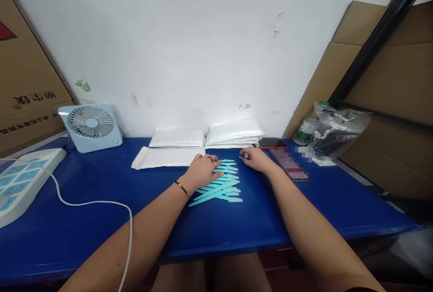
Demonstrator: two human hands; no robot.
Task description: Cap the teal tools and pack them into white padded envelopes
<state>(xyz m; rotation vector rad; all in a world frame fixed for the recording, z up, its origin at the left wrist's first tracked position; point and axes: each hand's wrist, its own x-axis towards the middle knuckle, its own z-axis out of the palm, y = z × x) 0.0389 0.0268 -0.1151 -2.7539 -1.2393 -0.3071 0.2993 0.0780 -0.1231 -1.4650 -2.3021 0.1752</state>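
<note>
Turquoise eyebrow razors (221,188) lie in an overlapping row on the blue table, their pale blade ends pointing right. Over the handle ends at the upper part of the row rests my left hand (201,170), thumb and fingers apart and touching the razors; it partly hides them. To the right of the row, my right hand (257,159) is closed in a pinch just above the table. A small pale, see-through piece (242,157) shows at its fingertips, too small to name. Behind my left hand lies a white padded mailer (162,157).
White packets (176,138) and a stack of packets (233,133) stand against the wall. A fan (93,125), power strip (27,179) and white cable (98,202) are at left. Right are a phone (287,163), another phone (270,142), a bottle (306,130) and a plastic bag (334,134).
</note>
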